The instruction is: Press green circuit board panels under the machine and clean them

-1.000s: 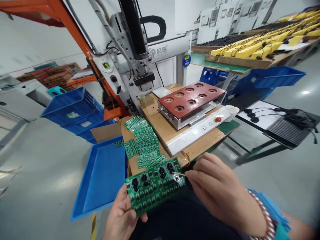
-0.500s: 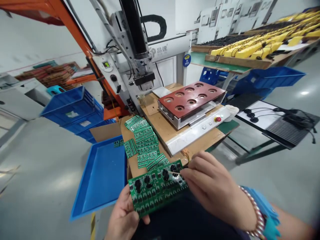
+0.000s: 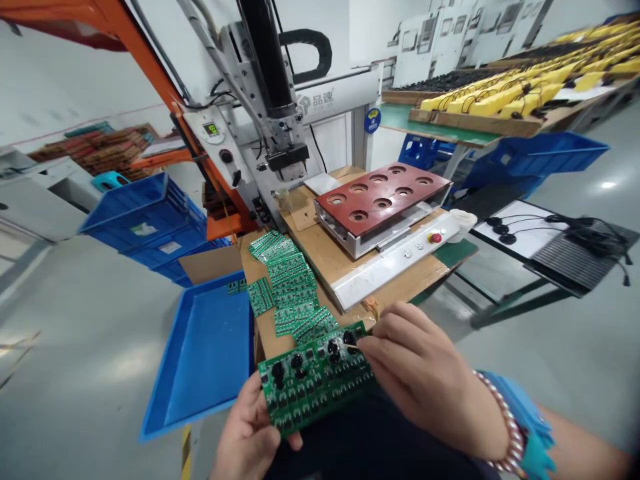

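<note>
My left hand grips the left end of a green circuit board, thumb on the near edge and fingers beneath. Round black parts stand along the board's far side, with rows of small dark chips nearer me. Over the board's right end, my right hand pinches a thin, pale stick like a cotton swab. Its tip is among the black parts at the upper right; whether it touches them I cannot tell. Beyond the held board, overlapping green circuit boards lie on the brown bench.
A blue tray sits left of the bench, with stacked blue bins behind. A machine with a red perforated plate and a control panel with a red button stands ahead. Black cables lie on a side table at right.
The stick's tip has shifted slightly among the black parts. The board has tilted and moved a little, and both hands keep their grips.
</note>
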The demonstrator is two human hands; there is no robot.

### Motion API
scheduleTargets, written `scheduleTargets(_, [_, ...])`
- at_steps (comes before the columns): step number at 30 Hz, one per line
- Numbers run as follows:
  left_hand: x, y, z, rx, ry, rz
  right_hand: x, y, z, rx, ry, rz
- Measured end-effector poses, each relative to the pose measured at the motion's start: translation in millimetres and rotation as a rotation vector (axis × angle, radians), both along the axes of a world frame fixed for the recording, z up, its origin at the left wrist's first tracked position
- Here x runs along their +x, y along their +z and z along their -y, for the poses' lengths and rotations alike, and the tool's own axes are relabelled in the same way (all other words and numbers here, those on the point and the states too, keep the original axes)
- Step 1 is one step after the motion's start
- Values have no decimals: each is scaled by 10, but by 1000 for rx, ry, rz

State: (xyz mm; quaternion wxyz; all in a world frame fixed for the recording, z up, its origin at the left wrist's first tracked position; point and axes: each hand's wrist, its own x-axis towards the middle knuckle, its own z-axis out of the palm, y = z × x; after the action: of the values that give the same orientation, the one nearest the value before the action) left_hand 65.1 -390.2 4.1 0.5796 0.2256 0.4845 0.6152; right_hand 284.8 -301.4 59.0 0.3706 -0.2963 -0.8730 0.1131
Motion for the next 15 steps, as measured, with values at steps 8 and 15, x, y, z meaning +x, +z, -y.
scheduleTargets(8, [-10, -25, 12, -16, 3, 10, -11, -5, 30, -21, 1, 44])
scheduleTargets(15, [-25, -48, 18, -29, 21, 1, -30, 3, 20, 5, 7, 34])
